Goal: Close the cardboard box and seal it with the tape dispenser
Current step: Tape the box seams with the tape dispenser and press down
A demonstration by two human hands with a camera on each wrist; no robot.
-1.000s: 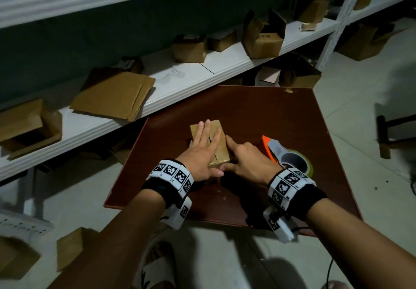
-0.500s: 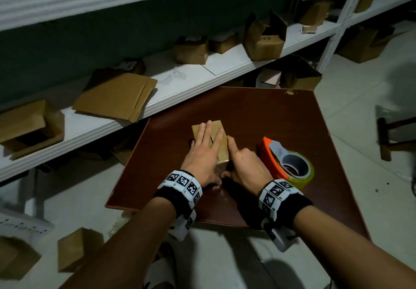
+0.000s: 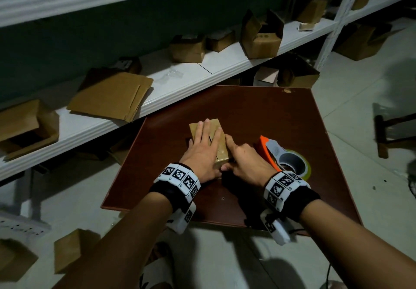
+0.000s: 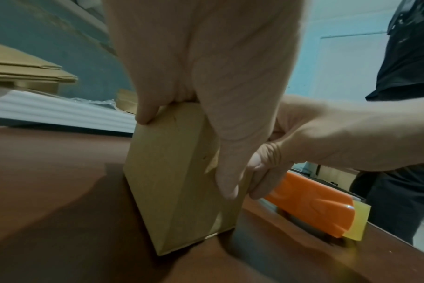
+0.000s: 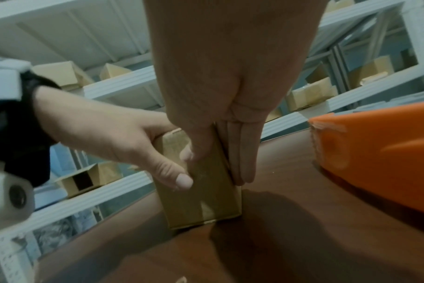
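A small brown cardboard box (image 3: 222, 146) lies with its flaps down on the dark red table (image 3: 258, 113). My left hand (image 3: 202, 153) rests flat on its top with straight fingers, the thumb hanging over the near end (image 4: 226, 183). My right hand (image 3: 244, 161) presses straight fingers against the box's right side (image 5: 240, 164), its thumb on the near end. The orange tape dispenser (image 3: 286, 158) with a yellowish roll lies on the table just right of my right hand, untouched. In the wrist views the box (image 4: 172, 191) (image 5: 201, 203) stands between both hands.
White shelves (image 3: 180, 81) with flattened cardboard (image 3: 110, 95) and several small boxes run along the table's far left. More boxes lie on the floor at lower left (image 3: 72, 248). A dark stool frame (image 3: 382, 135) stands at the right.
Both hands stay on the box. The right hand has drawn a little tighter against its right side. The dispenser has not moved.
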